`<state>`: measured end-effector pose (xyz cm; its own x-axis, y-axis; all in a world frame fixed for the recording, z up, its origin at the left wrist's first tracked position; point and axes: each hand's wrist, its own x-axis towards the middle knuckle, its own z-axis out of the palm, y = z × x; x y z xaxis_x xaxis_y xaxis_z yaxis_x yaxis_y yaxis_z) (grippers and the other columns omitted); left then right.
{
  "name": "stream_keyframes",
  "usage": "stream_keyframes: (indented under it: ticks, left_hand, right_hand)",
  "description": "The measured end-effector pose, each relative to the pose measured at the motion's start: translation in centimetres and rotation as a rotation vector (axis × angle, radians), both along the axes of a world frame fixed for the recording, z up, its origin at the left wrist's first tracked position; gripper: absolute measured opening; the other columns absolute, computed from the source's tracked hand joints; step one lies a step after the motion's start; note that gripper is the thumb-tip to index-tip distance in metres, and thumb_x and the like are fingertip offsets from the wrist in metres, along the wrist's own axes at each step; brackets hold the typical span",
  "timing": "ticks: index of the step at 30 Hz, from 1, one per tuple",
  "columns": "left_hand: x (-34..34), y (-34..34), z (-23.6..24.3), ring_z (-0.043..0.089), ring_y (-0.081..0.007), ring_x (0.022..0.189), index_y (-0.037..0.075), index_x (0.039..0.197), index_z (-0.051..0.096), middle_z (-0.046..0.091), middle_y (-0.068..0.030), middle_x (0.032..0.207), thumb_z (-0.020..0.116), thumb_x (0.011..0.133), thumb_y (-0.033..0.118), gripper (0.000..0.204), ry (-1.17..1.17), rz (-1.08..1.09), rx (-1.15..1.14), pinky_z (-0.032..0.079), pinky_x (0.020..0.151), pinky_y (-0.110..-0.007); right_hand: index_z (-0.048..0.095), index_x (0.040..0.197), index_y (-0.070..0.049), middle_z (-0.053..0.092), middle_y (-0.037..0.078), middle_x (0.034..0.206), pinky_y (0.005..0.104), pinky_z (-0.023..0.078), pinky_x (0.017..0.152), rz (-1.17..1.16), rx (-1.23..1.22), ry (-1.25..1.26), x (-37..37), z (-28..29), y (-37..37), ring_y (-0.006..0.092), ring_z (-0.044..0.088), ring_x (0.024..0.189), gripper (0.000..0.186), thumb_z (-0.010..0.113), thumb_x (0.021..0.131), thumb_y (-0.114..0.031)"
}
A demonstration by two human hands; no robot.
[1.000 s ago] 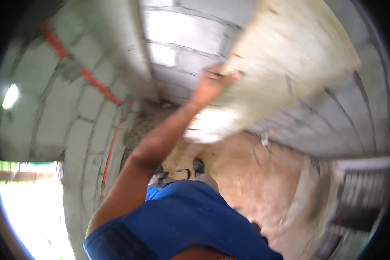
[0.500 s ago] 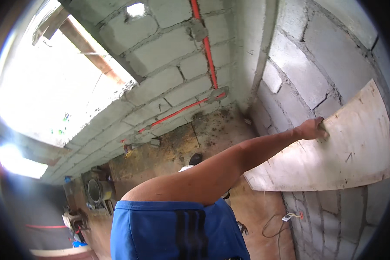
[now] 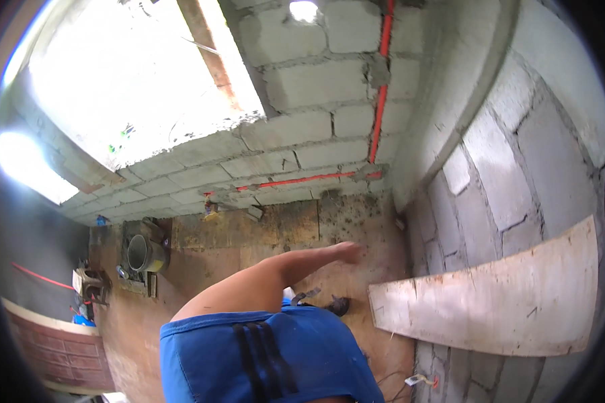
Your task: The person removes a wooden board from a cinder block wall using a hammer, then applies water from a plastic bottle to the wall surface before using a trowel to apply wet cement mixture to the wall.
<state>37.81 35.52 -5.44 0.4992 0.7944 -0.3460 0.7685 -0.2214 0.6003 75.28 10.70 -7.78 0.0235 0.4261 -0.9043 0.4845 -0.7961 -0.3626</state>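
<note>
My left arm, bare below a blue sleeveless shirt (image 3: 208, 356) with dark stripes, reaches forward over the floor. At its end, my left hand (image 3: 347, 253) is in the air, apart from the board. Its fingers are small and blurred, so whether they are open or closed cannot be told. A pale, thin board (image 3: 491, 295), like plywood, stands to the right of the hand against the block wall. Dark marks and small nails or splinters show on its face. My right hand is out of view. Below the left forearm, a dark shoe (image 3: 338, 306) is partly visible.
Grey block walls (image 3: 316, 84) rise ahead and right, one with a red conduit (image 3: 381, 101). A bright window opening (image 3: 154, 67) is at upper left. A bucket (image 3: 139, 253) stands on the floor at left. A cable with a white socket box (image 3: 420, 380) lies low at right.
My left hand has let go of the board's upper edge and moved left, away from it. The board now sits lower in the view, and my view has shifted left.
</note>
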Motion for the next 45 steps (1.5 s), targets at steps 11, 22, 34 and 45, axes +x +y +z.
stream_keyframes:
  ticks: [11,22,34,45]
  left_hand:
    - [-30.6,-27.5,-4.7,0.069,-0.0368,0.092,0.004,0.092,0.075,0.071,-0.0222,0.096,0.069,0.080,0.053,0.051,0.438,0.585,-0.362,0.055,0.081,-0.047]
    - [-37.8,-38.1,-7.2,0.067,-0.0249,0.092,0.004,0.120,0.064,0.070,-0.0156,0.102,0.067,0.090,0.047,0.053,-0.347,1.165,-0.852,0.056,0.075,-0.038]
    - [-30.4,-22.4,21.1,0.063,-0.0293,0.112,0.008,0.148,0.037,0.057,-0.0165,0.133,0.057,0.091,0.063,0.081,-1.797,0.718,-0.911,0.053,0.091,-0.047]
    - [-26.7,-5.9,30.2,0.063,-0.0283,0.115,-0.001,0.144,0.043,0.053,-0.0173,0.140,0.074,0.087,0.016,0.067,-1.113,0.469,-0.426,0.053,0.095,-0.039]
  right_hand:
    - [0.071,0.080,-0.004,0.066,0.007,0.072,0.0403,0.047,0.056,0.171,-0.052,-0.170,-1.4,3.3,0.5,0.0218,0.062,0.065,0.044,0.083,0.072,-0.045]
    - [0.061,0.059,-0.006,0.052,0.001,0.050,0.0314,0.035,0.040,0.130,0.255,-0.146,-18.4,14.5,-6.5,0.0117,0.047,0.041,0.046,0.081,0.076,-0.043]
    - [0.065,0.081,-0.006,0.053,-0.002,0.059,0.0279,0.041,0.049,0.484,0.428,0.150,-37.2,22.1,-0.4,0.0087,0.051,0.052,0.041,0.081,0.080,-0.044]
    - [0.067,0.097,-0.004,0.066,0.003,0.077,0.0338,0.051,0.068,0.631,0.598,0.435,-39.2,20.3,17.7,0.0149,0.062,0.071,0.043,0.079,0.081,-0.041]
